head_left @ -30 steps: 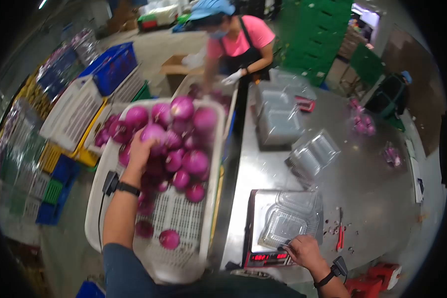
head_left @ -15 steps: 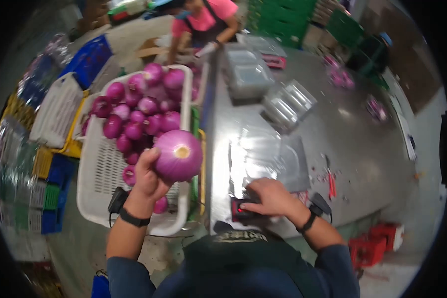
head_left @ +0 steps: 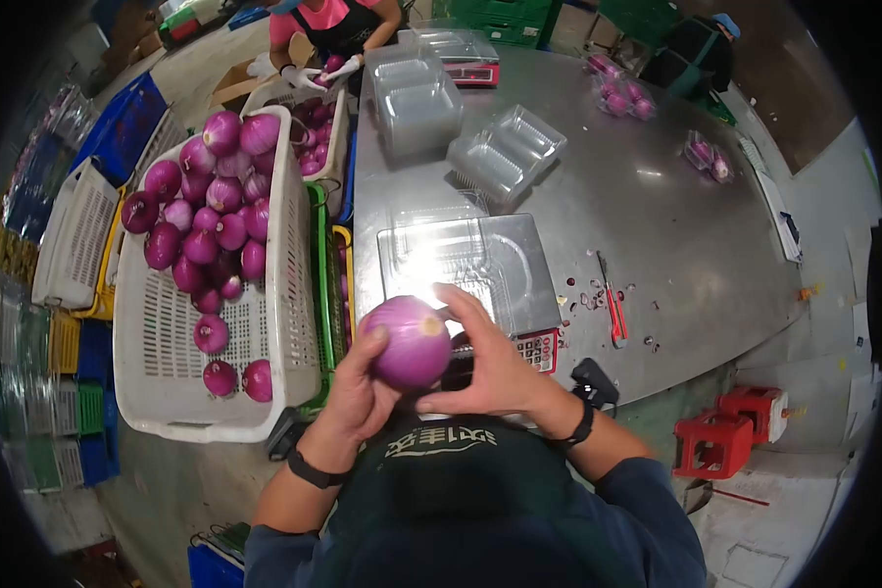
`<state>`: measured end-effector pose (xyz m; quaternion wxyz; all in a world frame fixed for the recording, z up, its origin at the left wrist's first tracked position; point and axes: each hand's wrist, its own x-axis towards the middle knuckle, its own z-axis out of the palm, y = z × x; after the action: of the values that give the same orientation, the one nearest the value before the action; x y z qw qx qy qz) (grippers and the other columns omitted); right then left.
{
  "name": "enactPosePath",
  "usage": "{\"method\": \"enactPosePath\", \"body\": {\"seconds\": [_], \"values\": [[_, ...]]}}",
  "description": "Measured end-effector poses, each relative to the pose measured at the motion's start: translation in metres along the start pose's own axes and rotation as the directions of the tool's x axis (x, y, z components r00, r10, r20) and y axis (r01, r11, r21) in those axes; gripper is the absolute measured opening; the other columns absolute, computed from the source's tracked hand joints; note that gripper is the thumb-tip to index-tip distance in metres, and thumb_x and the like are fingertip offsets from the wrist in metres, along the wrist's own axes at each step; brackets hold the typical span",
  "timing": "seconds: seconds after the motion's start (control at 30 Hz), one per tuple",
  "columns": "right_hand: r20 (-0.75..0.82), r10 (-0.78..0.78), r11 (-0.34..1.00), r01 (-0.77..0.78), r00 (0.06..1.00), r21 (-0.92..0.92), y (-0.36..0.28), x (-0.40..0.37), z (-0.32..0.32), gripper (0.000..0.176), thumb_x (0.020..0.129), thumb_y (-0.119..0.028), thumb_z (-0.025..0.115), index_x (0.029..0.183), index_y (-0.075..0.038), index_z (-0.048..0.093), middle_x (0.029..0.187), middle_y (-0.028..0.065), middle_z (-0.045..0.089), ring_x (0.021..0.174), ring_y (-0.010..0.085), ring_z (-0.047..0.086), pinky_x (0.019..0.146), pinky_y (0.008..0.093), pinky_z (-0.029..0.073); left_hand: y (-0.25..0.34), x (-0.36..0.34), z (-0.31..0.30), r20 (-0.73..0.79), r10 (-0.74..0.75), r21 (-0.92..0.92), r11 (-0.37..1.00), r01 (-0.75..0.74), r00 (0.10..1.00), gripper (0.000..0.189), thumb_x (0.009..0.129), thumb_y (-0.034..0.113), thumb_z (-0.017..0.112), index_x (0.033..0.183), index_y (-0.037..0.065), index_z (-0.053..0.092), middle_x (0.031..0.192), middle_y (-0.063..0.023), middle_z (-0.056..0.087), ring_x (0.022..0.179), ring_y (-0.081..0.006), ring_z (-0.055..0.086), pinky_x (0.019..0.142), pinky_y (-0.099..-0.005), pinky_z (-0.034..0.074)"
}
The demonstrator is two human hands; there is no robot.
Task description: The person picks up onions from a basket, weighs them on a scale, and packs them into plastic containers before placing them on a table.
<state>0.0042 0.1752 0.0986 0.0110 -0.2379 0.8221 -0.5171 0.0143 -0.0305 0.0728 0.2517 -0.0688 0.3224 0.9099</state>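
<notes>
The person's left hand [head_left: 361, 394] holds a large purple onion [head_left: 408, 341], thumb on its near side and the pale cut end facing up and to the right. The right hand [head_left: 492, 361] is curved and wide, forefinger and thumb spread at the onion's right side; whether it touches the skin cannot be told. The onion is held up in front of the person's apron [head_left: 461, 470], over the near edge of the worktop [head_left: 676, 265].

Just beyond the hands, a scale [head_left: 534, 279] with a red-edged keypad bears an open clear box [head_left: 485, 279], partly lost in glare. Right of the scale lie a red-handled knife [head_left: 614, 318] and scattered peel scraps [head_left: 588, 298]. Farther back on the worktop are another clear box [head_left: 508, 152], tilted, a tall stack of boxes [head_left: 414, 103] and a second scale [head_left: 474, 74]. Two packs of onions [head_left: 621, 96] rest toward the far right.

To the left, a white basket [head_left: 157, 338] holds loose onions [head_left: 204, 230], heaped at its far end, with three spaced out nearer the person. Past it, a co-worker [head_left: 341, 24] in white gloves handles a small onion [head_left: 334, 64] above another crate [head_left: 331, 155] of onions.
</notes>
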Motion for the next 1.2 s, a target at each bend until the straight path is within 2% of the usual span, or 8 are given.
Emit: {"method": "enactPosePath", "body": {"seconds": [0.17, 0.23, 0.37, 0.6, 0.9, 1.0, 1.07, 1.2], "values": [[0.053, 0.356, 0.836, -0.343, 0.933, 0.427, 0.026, 0.002, 0.000, 0.094, 0.070, -0.033, 0.092, 0.145, -0.003, 0.045, 0.141, 0.0236, 0.051, 0.131, 0.0354, 0.054, 0.110, 0.0413, 0.043, -0.016, -0.001, 0.014, -0.050, -0.009, 0.033, 0.999, 0.010, 0.999, 0.069, 0.099, 0.031, 0.067, 0.156, 0.010, 0.034, 0.147, -0.0098, 0.047, 0.128, -0.0246, 0.054, 0.099, -0.0354, 0.054], [-0.023, 0.338, 0.900, -0.317, 0.941, 0.300, 0.055, 0.005, 0.007, 0.091, 0.068, -0.029, 0.091, 0.143, -0.003, 0.047, 0.136, 0.0227, 0.054, 0.127, 0.0365, 0.056, 0.110, 0.0437, 0.044, -0.019, -0.012, 0.006, -0.150, 0.294, 0.627, 0.766, -0.139, 0.944, 0.072, 0.094, 0.023, 0.073, 0.155, 0.008, 0.037, 0.149, -0.0125, 0.048, 0.125, -0.0245, 0.055, 0.103, -0.0377, 0.049], [-0.126, 0.062, 0.936, -0.101, 0.990, -0.336, 0.091, 0.009, 0.015, 0.082, 0.063, -0.025, 0.089, 0.134, -0.003, 0.055, 0.132, 0.0226, 0.055, 0.125, 0.0403, 0.054, 0.107, 0.0468, 0.045, -0.042, -0.020, -0.038, -0.262, 0.590, 0.858, 0.505, -0.096, 0.764, 0.051, 0.088, 0.011, 0.079, 0.133, 0.000, 0.058, 0.131, -0.0099, 0.058, 0.108, -0.0181, 0.057, 0.086, -0.0275, 0.050], [-0.347, 0.003, 0.975, -0.080, 0.938, -0.207, 0.114, 0.001, -0.050, 0.033, 0.079, -0.015, 0.081, 0.108, -0.005, 0.067, 0.116, 0.0109, 0.066, 0.110, 0.0274, 0.063, 0.089, 0.0367, 0.053, -0.074, -0.036, -0.071, -0.513, 0.487, 0.681, 0.732, -0.010, 0.707, 0.037, 0.089, 0.008, 0.076, 0.123, -0.001, 0.064, 0.098, -0.0027, 0.065, 0.087, -0.0085, 0.058, 0.078, -0.0242, 0.049], [-0.303, 0.509, 0.842, -0.393, 0.806, 0.370, 0.171, 0.035, -0.070, 0.058, 0.089, -0.035, 0.078, 0.128, 0.004, 0.060, 0.101, 0.0086, 0.067, 0.077, 0.0139, 0.060, 0.066, 0.0278, 0.050, -0.078, -0.025, -0.056, -0.571, 0.420, 0.576, 0.817, -0.022, 0.705, 0.036, 0.094, 0.015, 0.072, 0.124, 0.002, 0.059, 0.114, -0.0064, 0.066, 0.089, -0.0130, 0.064, 0.077, -0.0289, 0.054], [-0.146, 0.720, 0.657, -0.599, 0.678, 0.458, 0.165, 0.065, -0.069, 0.055, 0.085, -0.022, 0.073, 0.130, 0.006, 0.057, 0.100, 0.0115, 0.067, 0.073, 0.0141, 0.058, 0.057, 0.0306, 0.045, -0.073, -0.016, -0.040, -0.534, 0.129, 0.322, 0.945, 0.060, 0.835, 0.047, 0.095, 0.023, 0.070, 0.132, 0.002, 0.049, 0.117, -0.0102, 0.066, 0.092, -0.0191, 0.067, 0.077, -0.0332, 0.056], [0.131, 0.702, 0.612, -0.687, 0.700, 0.393, 0.210, 0.089, -0.080, 0.053, 0.083, -0.014, 0.071, 0.130, 0.006, 0.057, 0.092, 0.0108, 0.065, 0.073, 0.0159, 0.059, 0.055, 0.0320, 0.045, -0.071, -0.015, -0.028, -0.485, 0.097, 0.282, 0.958, 0.051, 0.869, 0.047, 0.095, 0.021, 0.069, 0.133, 0.002, 0.048, 0.116, -0.0118, 0.066, 0.093, -0.0217, 0.068, 0.077, -0.0349, 0.056], [-0.111, 0.514, 0.837, -0.470, 0.850, 0.281, 0.160, 0.069, -0.082, 0.055, 0.079, 0.002, 0.069, 0.133, -0.001, 0.058, 0.088, 0.0065, 0.064, 0.073, 0.0171, 0.063, 0.065, 0.0349, 0.055, -0.076, -0.005, -0.029, -0.346, 0.084, 0.110, 0.993, -0.049, 0.934, 0.044, 0.094, 0.022, 0.065, 0.131, 0.003, 0.052, 0.115, -0.0182, 0.067, 0.095, -0.0320, 0.069, 0.077, -0.0419, 0.058]]}}
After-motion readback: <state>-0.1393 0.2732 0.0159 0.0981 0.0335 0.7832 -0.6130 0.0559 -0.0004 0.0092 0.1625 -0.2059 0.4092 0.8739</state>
